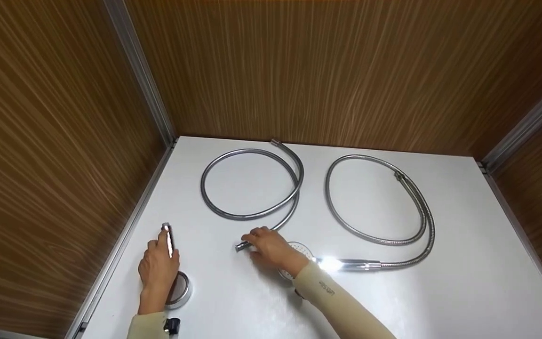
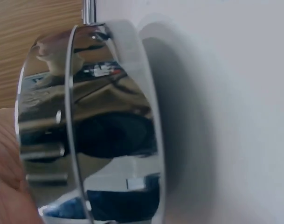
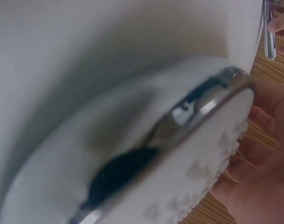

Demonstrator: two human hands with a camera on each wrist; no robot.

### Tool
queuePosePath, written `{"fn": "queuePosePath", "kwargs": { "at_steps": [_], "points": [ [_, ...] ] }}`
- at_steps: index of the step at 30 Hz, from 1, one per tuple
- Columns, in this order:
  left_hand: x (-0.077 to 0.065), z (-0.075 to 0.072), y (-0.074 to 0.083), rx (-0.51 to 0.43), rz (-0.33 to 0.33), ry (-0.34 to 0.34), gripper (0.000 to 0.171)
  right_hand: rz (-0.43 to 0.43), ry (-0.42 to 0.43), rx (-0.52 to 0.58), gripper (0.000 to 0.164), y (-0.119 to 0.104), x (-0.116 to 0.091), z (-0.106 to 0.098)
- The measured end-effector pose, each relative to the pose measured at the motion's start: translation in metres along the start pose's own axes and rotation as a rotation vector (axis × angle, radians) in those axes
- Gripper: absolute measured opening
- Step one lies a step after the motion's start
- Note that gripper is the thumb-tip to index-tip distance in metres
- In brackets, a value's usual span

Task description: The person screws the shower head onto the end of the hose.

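My left hand [image 1: 159, 266] grips the handle [image 1: 170, 240] of a chrome shower head at the left of the white table. Its round head [image 1: 180, 293] lies beside my wrist, and its shiny chrome side [image 2: 109, 126] fills much of the left wrist view. My right hand [image 1: 271, 247] holds a grey metal shower hose [image 1: 247, 216] close to its near end, with the chrome end fitting [image 1: 242, 246] sticking out to the left. Under my right forearm lies a second shower head [image 1: 301, 249], partly hidden; its white nozzle face [image 3: 193, 172] looms in the right wrist view.
From the second shower head's chrome handle [image 1: 355, 264] runs another metal hose [image 1: 374, 242], coiled at the right. The first hose's far end [image 1: 275, 142] reaches the table's back edge. Wood-grain panels [image 1: 299, 70] enclose the back and both sides of the table [image 1: 464, 282].
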State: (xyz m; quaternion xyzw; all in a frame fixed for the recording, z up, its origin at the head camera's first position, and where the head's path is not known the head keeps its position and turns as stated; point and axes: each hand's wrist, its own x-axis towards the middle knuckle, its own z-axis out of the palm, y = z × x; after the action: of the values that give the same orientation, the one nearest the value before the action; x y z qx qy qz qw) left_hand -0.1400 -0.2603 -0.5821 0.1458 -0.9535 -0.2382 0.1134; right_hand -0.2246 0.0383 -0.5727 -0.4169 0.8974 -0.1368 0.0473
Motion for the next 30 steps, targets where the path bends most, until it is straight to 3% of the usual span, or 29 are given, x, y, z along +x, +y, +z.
{"fn": "queuePosePath", "kwargs": {
  "at_steps": [6, 9, 13, 19, 24, 30],
  "points": [
    [0.0, 0.004, 0.0, -0.004, -0.001, -0.035, 0.07, 0.007, -0.006, -0.033, 0.04, 0.0, 0.002, 0.002],
    [0.002, 0.006, 0.001, 0.0, 0.003, -0.047, 0.07, -0.007, 0.031, -0.036, 0.035, 0.003, 0.004, 0.004],
    [0.003, 0.007, 0.001, 0.005, 0.004, -0.053, 0.062, -0.005, 0.079, -0.011, 0.025, 0.004, 0.006, 0.007],
    [0.001, 0.009, 0.001, 0.004, 0.005, -0.075, 0.045, 0.063, 0.077, -0.044, 0.011, 0.003, 0.006, 0.01],
    [0.002, 0.008, 0.004, 0.004, 0.028, -0.1, 0.038, 0.023, 0.117, -0.083, 0.014, 0.005, 0.007, 0.012],
    [0.001, 0.003, 0.007, 0.026, 0.063, -0.12, 0.049, -0.018, 0.132, -0.043, 0.018, 0.009, 0.007, 0.015]
  ]
}}
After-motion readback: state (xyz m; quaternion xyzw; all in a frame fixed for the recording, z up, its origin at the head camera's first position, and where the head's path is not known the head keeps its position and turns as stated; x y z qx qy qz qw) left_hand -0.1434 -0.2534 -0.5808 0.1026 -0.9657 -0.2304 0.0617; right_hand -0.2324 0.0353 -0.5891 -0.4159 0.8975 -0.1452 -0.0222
